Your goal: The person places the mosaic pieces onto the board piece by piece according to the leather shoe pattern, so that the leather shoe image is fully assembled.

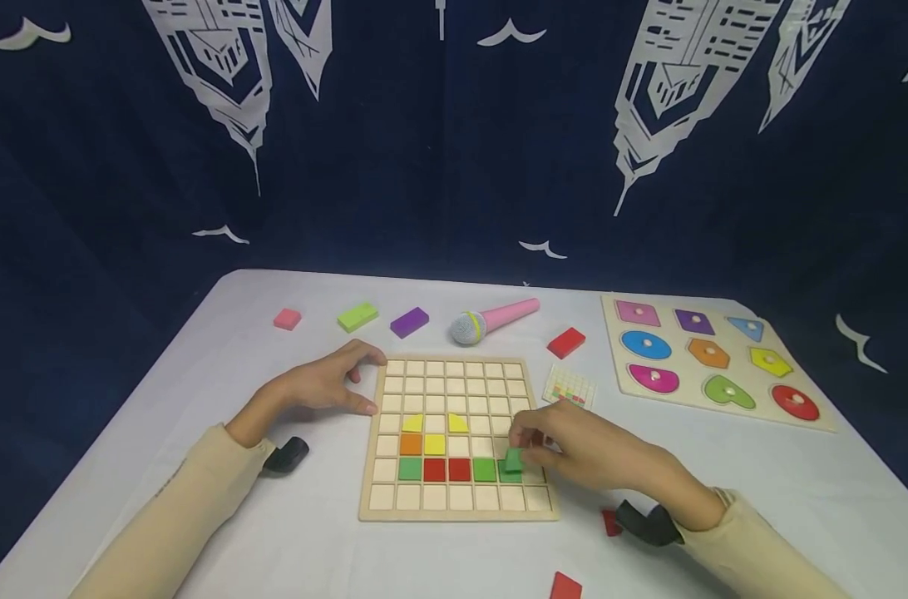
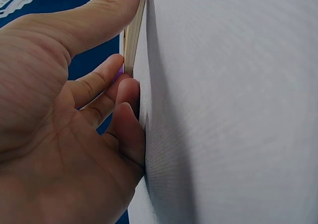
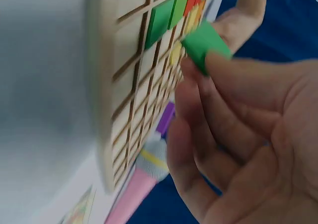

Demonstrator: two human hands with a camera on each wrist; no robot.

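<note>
A wooden grid board (image 1: 454,515) lies on the white table with square and yellow cut-shape tiles in some cells. One row holds a green tile (image 1: 410,469), two red tiles (image 1: 446,470) and further green tiles (image 1: 484,470). My right hand (image 1: 592,441) pinches a green tile (image 3: 204,44) between thumb and fingers. In the head view that tile overlaps the last green tile (image 3: 160,20) of the row, while the right wrist view shows it raised off the board. My left hand (image 1: 323,383) rests at the board's left edge, thumb and fingertips touching the rim.
Behind the board lie a pink toy microphone (image 1: 495,320) and loose purple (image 1: 410,322), lime (image 1: 357,317), pink (image 1: 287,319) and red (image 1: 566,342) blocks. A pattern card (image 1: 569,387) and a shape puzzle (image 1: 723,408) are right. Red pieces (image 1: 566,586) lie near the front.
</note>
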